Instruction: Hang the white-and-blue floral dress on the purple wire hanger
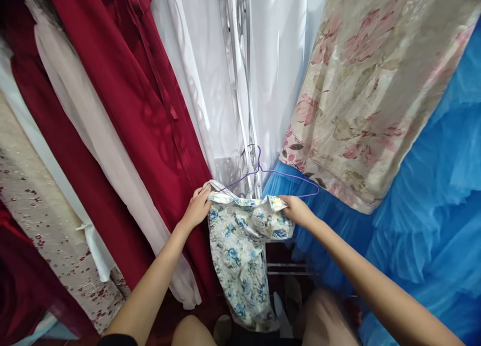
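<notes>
A white dress with a blue and yellow floral print [238,255] hangs down between my two hands. My left hand [197,208] grips its upper left edge, fingers closed on the cloth. At the upper right edge my right hand [299,210] pinches the fabric. A thin purple hanger [287,175] sits at the top of the dress; its left arm runs into the neckline by my left hand. The hanger's right end sticks out above my right hand, outside the cloth. The inside of the dress is hidden.
Red gowns [124,85] and a pale pink one [108,140] hang on the left. White garments with ribbons [278,60] hang behind the hanger. A beige floral garment [353,100] and blue ruffled tulle [421,210] fill the right. A metal rail [289,269] lies low.
</notes>
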The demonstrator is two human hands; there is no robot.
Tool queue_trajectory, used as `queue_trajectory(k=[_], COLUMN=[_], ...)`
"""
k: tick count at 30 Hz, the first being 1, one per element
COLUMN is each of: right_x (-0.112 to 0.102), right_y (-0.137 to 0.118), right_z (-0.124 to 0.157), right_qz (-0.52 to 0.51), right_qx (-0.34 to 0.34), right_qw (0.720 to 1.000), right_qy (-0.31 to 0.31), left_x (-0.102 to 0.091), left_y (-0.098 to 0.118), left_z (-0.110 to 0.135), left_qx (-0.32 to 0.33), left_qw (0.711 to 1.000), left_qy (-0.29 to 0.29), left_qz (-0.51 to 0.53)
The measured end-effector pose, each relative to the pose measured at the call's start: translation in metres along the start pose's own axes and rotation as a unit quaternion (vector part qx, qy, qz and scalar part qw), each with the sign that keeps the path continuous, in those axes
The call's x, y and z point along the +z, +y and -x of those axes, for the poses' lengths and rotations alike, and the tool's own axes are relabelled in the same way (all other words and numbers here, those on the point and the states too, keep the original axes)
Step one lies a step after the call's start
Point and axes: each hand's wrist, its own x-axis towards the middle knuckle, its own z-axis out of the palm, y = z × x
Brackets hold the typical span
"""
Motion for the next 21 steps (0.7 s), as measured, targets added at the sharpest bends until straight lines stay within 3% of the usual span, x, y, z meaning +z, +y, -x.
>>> queue_trajectory(k=[3,6,9,12,16,19,21], right_x=[0.007,-0.008,-0.038,-0.068,-0.088,-0.093,-0.1], right_y=[-0.006,-0.006,0.007,0.025,0.034,0.03,0.026], right_z=[0.012,0.034,0.052,0.062,0.061,0.056,0.053], right_qz=[-0.025,-0.086,-0.1,-0.063,0.0,0.03,0.037], right_qx=[-0.024,-0.092,-0.068,-0.017,-0.025,0.007,0.019], right_qw=[0.999,0.99,0.992,0.993,0.997,0.996,0.997], right_qy=[-0.018,-0.059,0.025,0.094,0.067,0.087,0.06], left_x=[0.0,0.0,0.001,0.0,0.0,0.0,-0.001], left_y=[0.031,0.063,0.083,0.09,0.093,0.089,0.083], left_z=[-0.015,-0.013,-0.001,0.008,0.011,0.01,0.01], left_qx=[0.083,0.112,0.095,0.098,0.088,0.088,0.092], left_qw=[0.995,0.989,0.983,0.98,0.979,0.978,0.978], left_qy=[0.028,0.054,0.104,0.107,0.118,0.12,0.122], left_qz=[0.037,0.079,0.117,0.135,0.141,0.146,0.145])
